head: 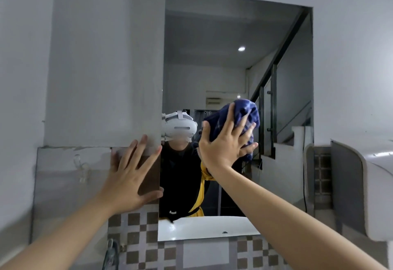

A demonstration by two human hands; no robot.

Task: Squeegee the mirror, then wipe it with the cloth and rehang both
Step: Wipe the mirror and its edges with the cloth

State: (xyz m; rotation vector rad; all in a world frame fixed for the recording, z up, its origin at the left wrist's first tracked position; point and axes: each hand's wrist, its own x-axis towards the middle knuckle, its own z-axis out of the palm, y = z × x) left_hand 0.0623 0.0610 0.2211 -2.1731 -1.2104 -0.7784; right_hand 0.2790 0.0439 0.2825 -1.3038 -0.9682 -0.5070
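A tall rectangular mirror (234, 36) hangs on the grey wall. My right hand (225, 144) presses a bunched dark blue checked cloth (244, 112) flat against the lower middle of the glass. My left hand (131, 174) lies with fingers spread on the wall and tile at the mirror's left edge, holding nothing. No squeegee is in view. The glass reflects a person in dark and yellow clothes wearing a white headset.
A clear wall hook (81, 169) sits on the panel left of the mirror. A white dispenser (374, 184) juts from the wall at right. Brown and white checked tiles (138, 246) run below, with a tap (111, 252) at the bottom left.
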